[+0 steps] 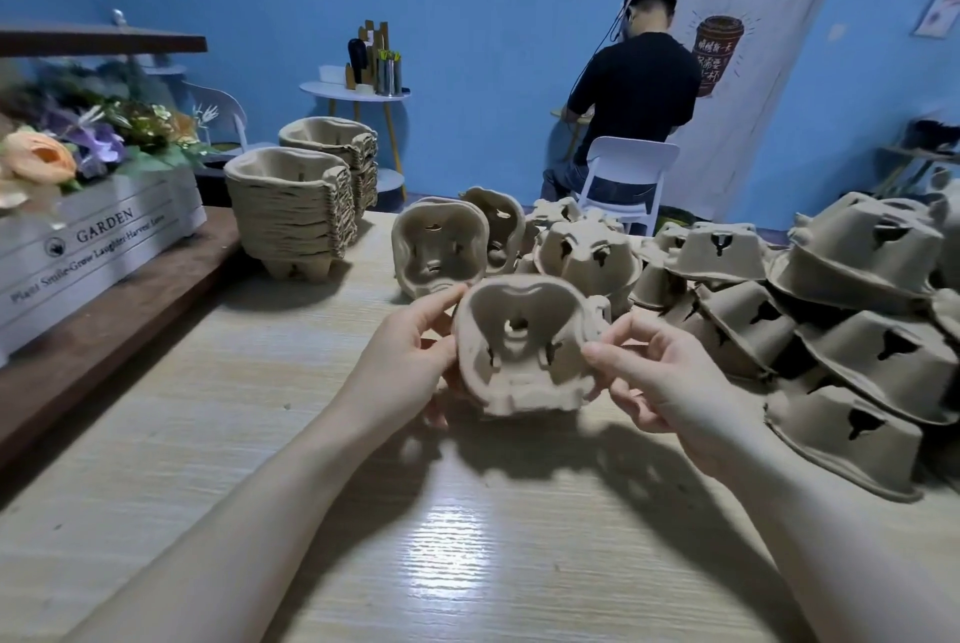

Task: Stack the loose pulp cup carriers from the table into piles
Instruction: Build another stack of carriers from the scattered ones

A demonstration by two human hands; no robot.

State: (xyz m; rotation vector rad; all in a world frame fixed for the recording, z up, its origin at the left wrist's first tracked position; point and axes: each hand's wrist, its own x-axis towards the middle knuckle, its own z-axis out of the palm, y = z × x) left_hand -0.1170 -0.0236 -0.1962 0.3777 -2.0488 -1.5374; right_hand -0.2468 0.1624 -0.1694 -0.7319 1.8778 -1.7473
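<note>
A brown pulp cup carrier (524, 346) is held above the wooden table (363, 512), its hollow side tilted toward me. My left hand (410, 356) grips its left edge, thumb on the rim. My right hand (654, 372) pinches its right edge between thumb and fingers. Two tall piles of nested carriers stand at the back left, the nearer pile (291, 211) in front of the farther pile (337, 153). A heap of loose carriers (841, 309), mostly upside down, covers the right side. Another loose carrier (439, 247) leans on its side behind my hands.
A white planter box marked GARDEN (98, 237) with flowers sits on a dark ledge at the left. Beyond the table a person (634, 91) sits on a white chair (628, 174), back turned. A small round table (356, 91) with utensils stands by the blue wall.
</note>
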